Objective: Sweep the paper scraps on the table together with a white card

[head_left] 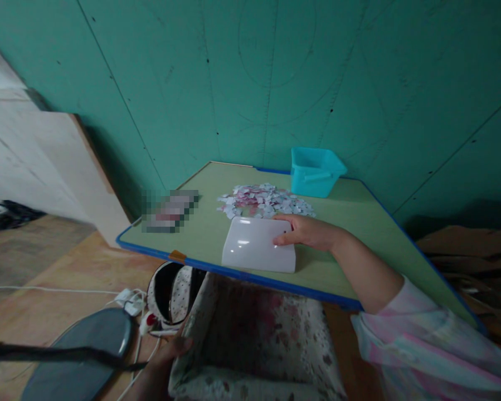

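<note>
My right hand [306,231] grips the right edge of a glossy white plastic panel [256,248], its thumb on the near face. The panel is tilted up near the table's front edge. Just behind it lies a spread pile of small white and pinkish paper pieces [267,197]. Below the table edge, my left hand [164,359] is at the left rim of a patterned cloth bin [334,362], thumb against the rim and the other fingers mostly hidden. The bin's inside is dark with reddish stains.
A turquoise plastic tub [315,181] stands at the table's back right. A pixelated flat item lies at the left of the blue-edged table [329,281]. Below are a round spotted bag [179,295], white cables and a grey stool seat [83,351]. A green wall is behind.
</note>
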Demonstrator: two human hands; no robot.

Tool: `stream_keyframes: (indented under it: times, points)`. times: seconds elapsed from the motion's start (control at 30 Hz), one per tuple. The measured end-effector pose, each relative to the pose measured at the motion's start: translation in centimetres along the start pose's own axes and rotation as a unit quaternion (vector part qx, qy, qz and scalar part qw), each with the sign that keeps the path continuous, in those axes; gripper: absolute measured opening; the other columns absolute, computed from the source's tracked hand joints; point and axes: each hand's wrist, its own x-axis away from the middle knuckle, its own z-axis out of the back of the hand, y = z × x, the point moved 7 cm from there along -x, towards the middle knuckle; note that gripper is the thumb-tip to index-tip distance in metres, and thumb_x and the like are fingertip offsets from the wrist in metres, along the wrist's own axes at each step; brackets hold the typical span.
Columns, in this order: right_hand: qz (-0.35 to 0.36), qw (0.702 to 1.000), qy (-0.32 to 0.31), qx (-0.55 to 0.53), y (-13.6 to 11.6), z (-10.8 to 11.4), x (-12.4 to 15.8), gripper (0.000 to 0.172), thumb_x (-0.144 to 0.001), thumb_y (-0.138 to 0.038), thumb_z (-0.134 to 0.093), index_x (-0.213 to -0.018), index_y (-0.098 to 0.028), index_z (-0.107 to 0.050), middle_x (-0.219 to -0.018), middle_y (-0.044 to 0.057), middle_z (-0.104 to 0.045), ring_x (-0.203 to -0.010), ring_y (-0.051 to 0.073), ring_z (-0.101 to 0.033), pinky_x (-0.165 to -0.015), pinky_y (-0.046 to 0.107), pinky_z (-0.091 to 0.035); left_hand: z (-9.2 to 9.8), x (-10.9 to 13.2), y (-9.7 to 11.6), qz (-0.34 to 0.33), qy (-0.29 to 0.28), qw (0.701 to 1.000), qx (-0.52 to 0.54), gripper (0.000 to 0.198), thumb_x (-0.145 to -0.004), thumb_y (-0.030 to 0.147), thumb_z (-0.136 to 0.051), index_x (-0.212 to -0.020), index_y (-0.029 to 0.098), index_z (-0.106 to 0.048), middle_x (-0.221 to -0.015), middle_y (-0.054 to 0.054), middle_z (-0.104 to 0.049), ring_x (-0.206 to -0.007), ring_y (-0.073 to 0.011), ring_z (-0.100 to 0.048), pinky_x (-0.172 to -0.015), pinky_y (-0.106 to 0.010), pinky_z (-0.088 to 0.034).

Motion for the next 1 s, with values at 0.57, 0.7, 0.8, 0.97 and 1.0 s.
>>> stream_keyframes:
  times: [0.57, 0.7, 0.8, 0.97, 1.0]
  points:
    - [0.0, 1.0, -0.026, 0.01, -0.3, -0.6, 0.1, 0.035, -0.064, -0.025, -0.068, -0.094, -0.016, -0.053, -0.087, 0.001, -0.061, -0.071, 0.01, -0.057, -0.061, 0.022, -0.044, 1.0, -0.3, -0.6, -0.017, -0.002, 0.998, -0.059, 0.048, -0.066, 0.015, -0.065, -0.113, 0.023, -0.058, -0.067, -0.004, -0.076, -0.076, -0.0317, -0.069, -0.073, -0.043, -0.051]
    - [0.001, 0.999, -0.039, 0.007, -0.5, -0.9, 0.4, 0.032, -0.064, -0.024, -0.068, -0.092, -0.016, -0.053, -0.083, 0.0, -0.061, -0.069, 0.009, -0.056, -0.061, 0.021, -0.044, 0.5, -0.2, -0.8, -0.012, -0.031, 0.996, -0.078, 0.037, -0.075, 0.02, -0.056, -0.112, 0.017, -0.059, -0.07, -0.006, -0.076, -0.079, -0.0294, -0.069, -0.075, -0.041, -0.051]
    - [-0.001, 0.999, -0.048, 0.012, -0.4, -1.0, 0.4, 0.031, -0.064, -0.023, -0.067, -0.09, -0.016, -0.054, -0.083, 0.0, -0.061, -0.07, 0.009, -0.056, -0.061, 0.021, -0.044, 0.6, 0.0, -0.8, -0.015, -0.013, 0.996, -0.085, 0.026, -0.076, 0.016, -0.055, -0.099, 0.014, -0.064, -0.07, -0.005, -0.076, -0.08, -0.0282, -0.068, -0.077, -0.04, -0.05]
    - [0.033, 0.996, 0.055, -0.054, -0.5, 0.6, -0.1, 0.043, -0.06, -0.023, -0.069, -0.1, -0.018, -0.053, -0.091, 0.002, -0.061, -0.076, 0.012, -0.056, -0.067, 0.025, -0.045, 0.2, 0.3, -0.8, -0.017, -0.034, 0.997, -0.06, 0.03, -0.074, 0.015, -0.056, -0.103, 0.017, -0.064, -0.075, -0.005, -0.076, -0.084, -0.0287, -0.067, -0.078, -0.041, -0.049]
    - [0.054, 0.99, 0.1, -0.078, -0.7, 1.4, -0.2, 0.044, -0.059, -0.023, -0.068, -0.1, -0.019, -0.053, -0.092, 0.002, -0.061, -0.077, 0.013, -0.056, -0.068, 0.025, -0.045, 0.1, 0.3, -1.0, -0.008, -0.037, 0.998, -0.049, 0.033, -0.074, 0.016, -0.056, -0.107, 0.017, -0.062, -0.076, -0.006, -0.076, -0.083, -0.0298, -0.067, -0.077, -0.042, -0.05]
